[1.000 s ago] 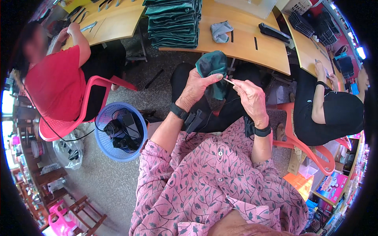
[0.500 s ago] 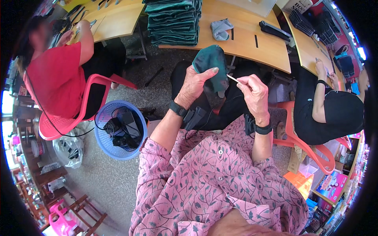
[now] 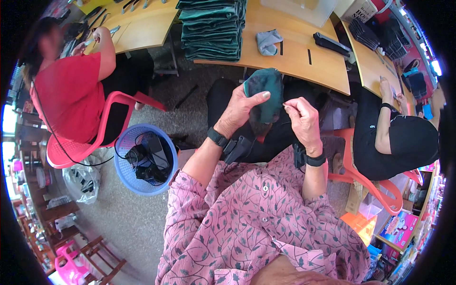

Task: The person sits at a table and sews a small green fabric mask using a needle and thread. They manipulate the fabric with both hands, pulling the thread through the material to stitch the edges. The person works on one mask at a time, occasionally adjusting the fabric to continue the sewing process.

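Note:
My left hand (image 3: 237, 108) is closed on a dark green, velvety cloth piece (image 3: 267, 88), thumb pressed on its face and fingers behind it. The cloth is held up above my lap, its lower end hanging in front of my dark trousers. Just right of the cloth's edge, my right hand (image 3: 305, 121) pinches with thumb and forefinger. Only a tiny pale tip shows at that pinch; half a second ago a thin pale stick was there. Beyond my hands, a tall stack of folded green cloth (image 3: 211, 31) stands on the wooden table (image 3: 304, 71).
A grey cloth (image 3: 269, 42) and a black elongated tool (image 3: 331, 44) lie on the table. A blue basket (image 3: 124, 179) of black devices and cables stands on the floor at left. One person (image 3: 71, 99) sits at left, another (image 3: 403, 142) at right, both at tables.
The green cloth has come slightly nearer and right, more of its face showing. My right hand has dropped a little; the pale stick it held out is now barely visible.

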`<state>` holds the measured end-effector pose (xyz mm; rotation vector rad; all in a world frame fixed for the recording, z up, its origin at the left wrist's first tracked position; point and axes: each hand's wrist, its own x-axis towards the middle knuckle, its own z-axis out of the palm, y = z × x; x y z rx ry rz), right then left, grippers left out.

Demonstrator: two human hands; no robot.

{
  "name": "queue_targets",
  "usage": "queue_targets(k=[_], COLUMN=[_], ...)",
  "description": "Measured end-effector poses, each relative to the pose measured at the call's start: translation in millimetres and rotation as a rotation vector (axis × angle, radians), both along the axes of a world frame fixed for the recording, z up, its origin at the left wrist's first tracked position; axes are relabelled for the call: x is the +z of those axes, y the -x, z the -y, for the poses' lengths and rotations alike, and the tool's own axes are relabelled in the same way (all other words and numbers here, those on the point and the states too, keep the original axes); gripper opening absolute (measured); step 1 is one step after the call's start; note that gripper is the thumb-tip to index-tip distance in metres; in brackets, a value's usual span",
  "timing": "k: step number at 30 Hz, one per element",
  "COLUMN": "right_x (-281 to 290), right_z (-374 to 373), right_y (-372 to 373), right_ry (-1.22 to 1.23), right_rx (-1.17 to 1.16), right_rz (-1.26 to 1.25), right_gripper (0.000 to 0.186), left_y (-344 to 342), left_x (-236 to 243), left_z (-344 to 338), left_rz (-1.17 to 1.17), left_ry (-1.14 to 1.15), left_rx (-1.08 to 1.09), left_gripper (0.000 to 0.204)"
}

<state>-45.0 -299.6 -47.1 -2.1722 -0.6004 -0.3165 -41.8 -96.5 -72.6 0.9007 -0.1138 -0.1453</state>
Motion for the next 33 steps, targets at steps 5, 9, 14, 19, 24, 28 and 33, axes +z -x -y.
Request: queue_targets(k=[5, 9, 14, 19, 24, 28, 33], right_x=[-5, -10, -14, -16, -19, -18, -17], right_z=[2, -8, -15, -7, -7, -10, -10], right_y=[0, 3, 5, 3, 5, 7, 6], right_ry=[-0.120, -0.192, -0.269, -0.338, -0.331, -0.320, -0.334], right_rx=[-0.008, 0.028, 0.021, 0.012, 0.038, -0.007, -0.055], right_rz=[-0.142, -0.189, -0.163, -0.256, -0.262, -0.208, -0.158], right_gripper=[0.031, 0.054, 0.040, 0.011, 0.010, 0.010, 0.012], left_y=[-2, 2, 6, 7, 4, 8, 11], left_x=[-2, -6, -7, 2, 0, 3, 7], left_z=[-2, 2, 10, 5, 1, 7, 15], left_rz=[0.028, 0.014, 0.066, 0.073, 0.114, 0.133, 0.182], left_ry=[0.010, 0.000, -0.083, -0.122, -0.099, -0.204, -0.230], left_rx=[-0.014, -0.102, -0.110, -0.065, -0.008, 0.037, 0.105], left_gripper=[0.040, 0.041, 0.039, 0.035, 0.036, 0.040, 0.034])
